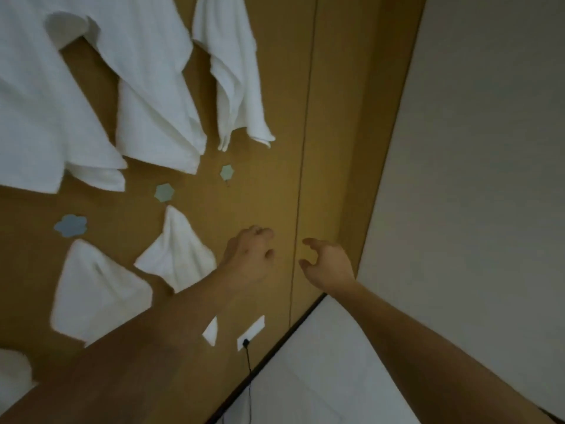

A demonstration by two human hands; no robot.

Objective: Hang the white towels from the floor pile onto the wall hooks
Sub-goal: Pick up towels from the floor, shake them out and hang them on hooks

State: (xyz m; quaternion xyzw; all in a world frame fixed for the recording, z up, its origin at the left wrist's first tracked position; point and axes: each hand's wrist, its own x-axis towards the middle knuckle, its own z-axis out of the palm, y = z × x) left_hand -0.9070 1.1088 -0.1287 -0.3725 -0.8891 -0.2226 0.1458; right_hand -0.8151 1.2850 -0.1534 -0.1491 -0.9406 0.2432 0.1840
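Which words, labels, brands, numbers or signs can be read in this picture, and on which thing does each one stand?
None: no text can be read in this view.
The flower-shaped wall hooks on the brown wooden wall bear no lettering.
The hanging white towels show no tag or brand.
The white rectangular wall plate with the black cable looks blank, though the picture is blurred.

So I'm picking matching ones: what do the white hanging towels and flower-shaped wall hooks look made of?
White hanging towels: soft terry-like cloth, matte, draping in thick folds. Flower-shaped wall hooks: probably smooth plastic, flat pale blue-green; too blurred to be sure.
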